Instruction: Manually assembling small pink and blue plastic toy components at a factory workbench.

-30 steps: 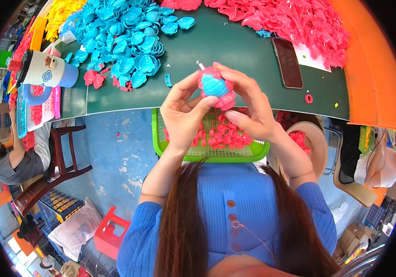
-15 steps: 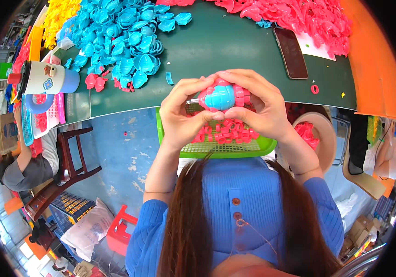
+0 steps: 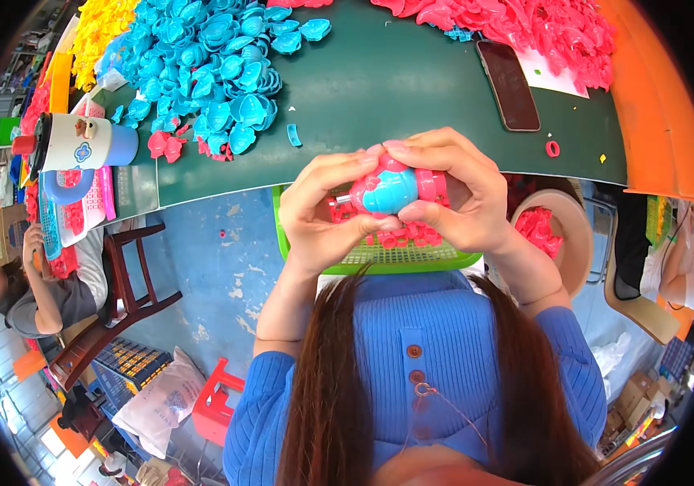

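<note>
Between my two hands is a rounded plastic toy piece (image 3: 389,192), pink with a blue shell on its upper face and a metal tip at its left end. My left hand (image 3: 323,198) grips its left side, thumb below and fingers above. My right hand (image 3: 464,190) closes round the right side in the same way, and the thumbs nearly meet under the blue shell. Below the hands, a green basket (image 3: 412,264) holds many small pink ring-shaped parts (image 3: 402,235). The hands hide part of the basket.
On the green table (image 3: 363,89) lie heaps of blue shells (image 3: 201,65), pink parts (image 3: 525,28) and yellow parts (image 3: 100,36). A phone (image 3: 509,85) rests at the right, a mug (image 3: 84,144) at the left. A bucket (image 3: 578,243) stands right; another person (image 3: 47,292) sits left.
Both hands have dipped slightly toward the basket, still gripping the toy piece, which has turned a little. The other person's arm at the left has shifted.
</note>
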{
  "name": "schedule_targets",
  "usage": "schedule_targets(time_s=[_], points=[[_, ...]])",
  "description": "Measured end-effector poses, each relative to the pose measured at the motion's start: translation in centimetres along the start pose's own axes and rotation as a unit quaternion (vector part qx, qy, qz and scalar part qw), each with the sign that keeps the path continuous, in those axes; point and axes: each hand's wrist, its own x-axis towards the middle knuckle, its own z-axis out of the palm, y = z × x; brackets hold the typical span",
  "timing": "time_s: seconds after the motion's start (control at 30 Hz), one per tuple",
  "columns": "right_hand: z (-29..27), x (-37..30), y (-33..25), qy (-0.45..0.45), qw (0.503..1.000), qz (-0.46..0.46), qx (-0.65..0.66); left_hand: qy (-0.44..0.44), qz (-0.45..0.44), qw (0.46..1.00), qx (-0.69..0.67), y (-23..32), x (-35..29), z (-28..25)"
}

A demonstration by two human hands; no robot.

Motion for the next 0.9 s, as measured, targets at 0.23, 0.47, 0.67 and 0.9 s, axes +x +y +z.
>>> schedule_targets(time_s=[0.23, 0.47, 0.67, 0.9], points=[[0.3, -0.1, 0.3, 0.030, 0.996, -0.071, -0.053, 0.087, -0.004, 0.989, -0.122, -1.1, -0.3, 1.1], [-0.4, 0.3, 1.1, 0.016, 0.998, -0.010, -0.055, 0.107, -0.077, 0.984, -0.117, -0.3, -0.8, 1.6], [-1.0, 1.0, 0.3, -0.018, 0.983, -0.024, -0.179, 0.068, -0.007, 0.998, 0.007, -0.8, -0.4, 1.8], [-1.4, 1.1, 1.5, -0.046, 0.986, -0.045, -0.157, 0.054, 0.008, 0.996, 0.077, -1.4, -0.6, 1.4]])
